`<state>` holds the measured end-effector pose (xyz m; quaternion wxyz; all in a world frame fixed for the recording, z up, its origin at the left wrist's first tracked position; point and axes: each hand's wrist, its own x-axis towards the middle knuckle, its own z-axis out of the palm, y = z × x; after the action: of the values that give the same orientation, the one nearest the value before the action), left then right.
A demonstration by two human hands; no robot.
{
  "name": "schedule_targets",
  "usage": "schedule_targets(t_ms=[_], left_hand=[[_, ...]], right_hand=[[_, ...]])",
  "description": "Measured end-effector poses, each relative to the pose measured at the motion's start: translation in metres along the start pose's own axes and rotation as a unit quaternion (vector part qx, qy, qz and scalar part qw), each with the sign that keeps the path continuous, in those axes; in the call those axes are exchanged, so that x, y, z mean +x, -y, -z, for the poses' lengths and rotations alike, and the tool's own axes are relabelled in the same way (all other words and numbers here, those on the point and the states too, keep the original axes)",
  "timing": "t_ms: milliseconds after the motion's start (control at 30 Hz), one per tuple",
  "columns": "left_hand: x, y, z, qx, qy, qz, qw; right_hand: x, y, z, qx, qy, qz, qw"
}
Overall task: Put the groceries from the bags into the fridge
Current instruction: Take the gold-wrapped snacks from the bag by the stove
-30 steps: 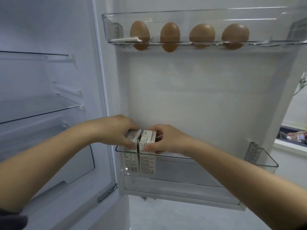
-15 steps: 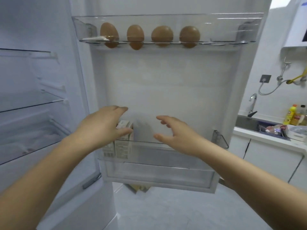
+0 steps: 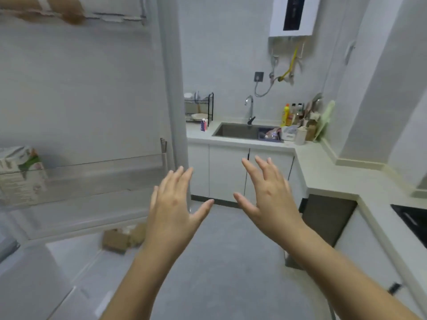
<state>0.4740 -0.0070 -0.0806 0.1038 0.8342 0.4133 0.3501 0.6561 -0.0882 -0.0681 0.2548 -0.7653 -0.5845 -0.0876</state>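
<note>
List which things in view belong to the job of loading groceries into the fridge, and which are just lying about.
Job: cartons, door shelf, eggs, left hand, right hand.
Lying about: sink, tap, yellow bottle, dish rack, cardboard box.

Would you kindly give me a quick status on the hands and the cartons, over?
Left hand and right hand open, empty. Cartons upright in lower door bin. Nothing blocking the bin.

Home kitchen, sink [image 3: 235, 131], open fridge door [image 3: 92, 93]

Soft even light, motion-blurred left side
</note>
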Motion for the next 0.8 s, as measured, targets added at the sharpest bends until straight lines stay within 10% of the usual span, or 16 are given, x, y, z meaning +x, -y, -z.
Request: schedule_targets(t_ms=[333,800], left_hand=[[-0.054,-0.128,-0.132,0.012,0.151,-0.054,0.987],[-0.115,-0.306,-0.291,-0.084,0.427,-0.220,0.873]], right_hand=[[-0.133,-0.141,0.027,-0.103,0.050,-0.249,0.962],[-0.294,-0.284,0.079,-0.142,0.047,-0.524,0.839]])
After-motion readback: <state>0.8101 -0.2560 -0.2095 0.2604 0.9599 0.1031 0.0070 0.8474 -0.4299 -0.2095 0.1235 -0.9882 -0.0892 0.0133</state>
